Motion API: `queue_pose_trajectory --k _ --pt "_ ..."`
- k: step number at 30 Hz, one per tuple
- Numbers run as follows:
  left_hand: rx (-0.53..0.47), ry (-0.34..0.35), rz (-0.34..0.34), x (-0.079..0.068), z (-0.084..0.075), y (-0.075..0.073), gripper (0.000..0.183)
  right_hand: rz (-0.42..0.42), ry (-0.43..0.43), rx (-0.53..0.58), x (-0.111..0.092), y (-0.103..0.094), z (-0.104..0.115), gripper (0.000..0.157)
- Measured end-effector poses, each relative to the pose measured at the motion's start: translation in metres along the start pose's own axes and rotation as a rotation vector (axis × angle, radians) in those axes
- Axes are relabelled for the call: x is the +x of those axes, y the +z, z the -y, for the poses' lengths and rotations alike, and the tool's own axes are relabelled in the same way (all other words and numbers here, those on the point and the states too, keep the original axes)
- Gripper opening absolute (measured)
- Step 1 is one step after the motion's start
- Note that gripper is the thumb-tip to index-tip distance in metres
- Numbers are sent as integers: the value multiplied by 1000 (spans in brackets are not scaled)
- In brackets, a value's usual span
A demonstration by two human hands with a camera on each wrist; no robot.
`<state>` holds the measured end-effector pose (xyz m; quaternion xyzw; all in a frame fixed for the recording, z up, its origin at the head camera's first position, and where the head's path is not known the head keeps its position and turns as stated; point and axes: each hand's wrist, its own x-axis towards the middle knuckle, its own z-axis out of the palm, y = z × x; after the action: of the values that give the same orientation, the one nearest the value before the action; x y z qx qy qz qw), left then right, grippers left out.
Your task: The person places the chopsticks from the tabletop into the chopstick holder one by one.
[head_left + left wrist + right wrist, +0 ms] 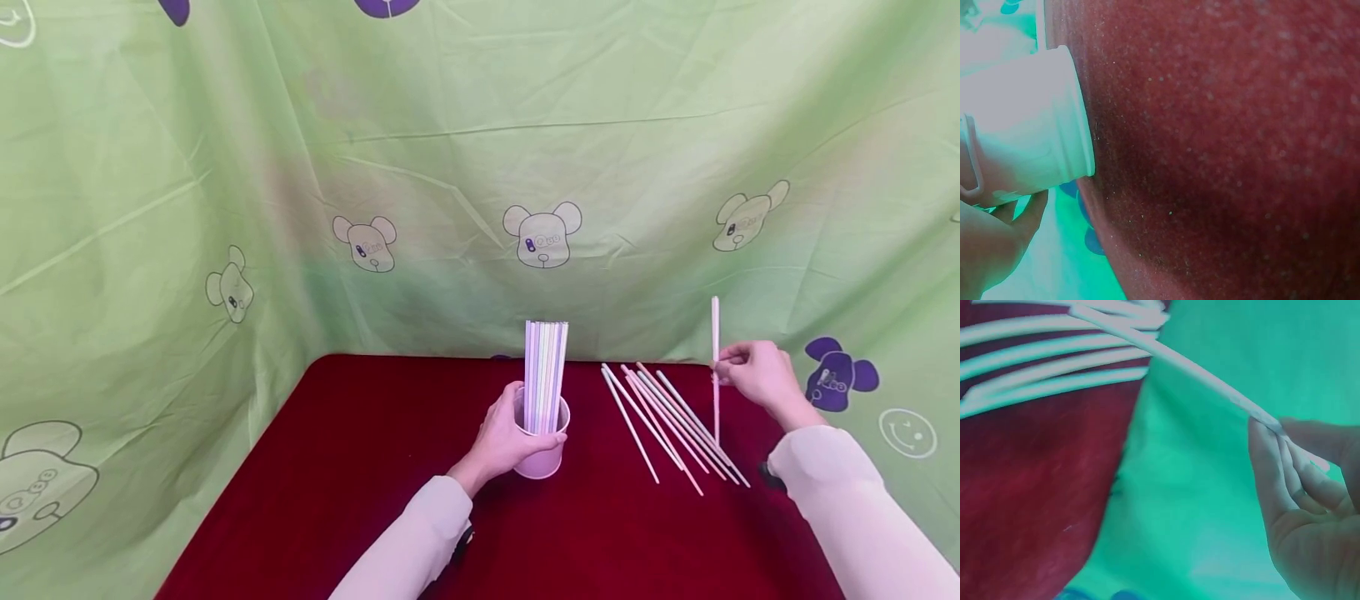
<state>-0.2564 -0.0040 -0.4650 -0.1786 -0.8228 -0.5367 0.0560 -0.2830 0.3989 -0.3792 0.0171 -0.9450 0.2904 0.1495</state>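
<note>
My left hand (pixel 504 433) grips a small pale pink pail (pixel 537 467) near its rim, thumb at the front and fingers round the far side. A thick bunch of pastel straws (pixel 546 375) stands upright in it. The left wrist view shows the pail (pixel 1029 119) from the side, with a wire handle (pixel 974 156). Off to the right, my right hand (pixel 759 375) pinches one pale straw (pixel 716 329) between thumb and fingertips, holding it upright. In the right wrist view this straw (pixel 1197 378) slants across, its far end overlapping the loose straws.
Several loose straws (pixel 631 425) lie fanned out on the dark red tablecloth (pixel 360 467) between the pail and my right hand. A green curtain (pixel 450 167) with bear-face prints hangs behind the table and along both sides.
</note>
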Motion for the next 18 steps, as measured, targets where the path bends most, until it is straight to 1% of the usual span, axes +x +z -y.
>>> queue_pose_trajectory --k 2,6,10,15,17,18 --pt "-4 -4 3 0 0 0 91 -37 -15 53 1 0 15 22" --pt "-12 -2 6 -1 1 1 91 -55 -38 273 0 2 49 25" --pt "-8 -2 7 -2 0 1 91 -20 -59 516 -3 4 84 28" --pt "-6 5 3 0 0 1 91 16 -103 784 -8 11 123 23" --pt "-11 7 2 1 1 1 91 29 -120 858 -10 16 136 23" --pt "-15 9 3 1 1 1 91 34 -127 874 -12 19 142 25"
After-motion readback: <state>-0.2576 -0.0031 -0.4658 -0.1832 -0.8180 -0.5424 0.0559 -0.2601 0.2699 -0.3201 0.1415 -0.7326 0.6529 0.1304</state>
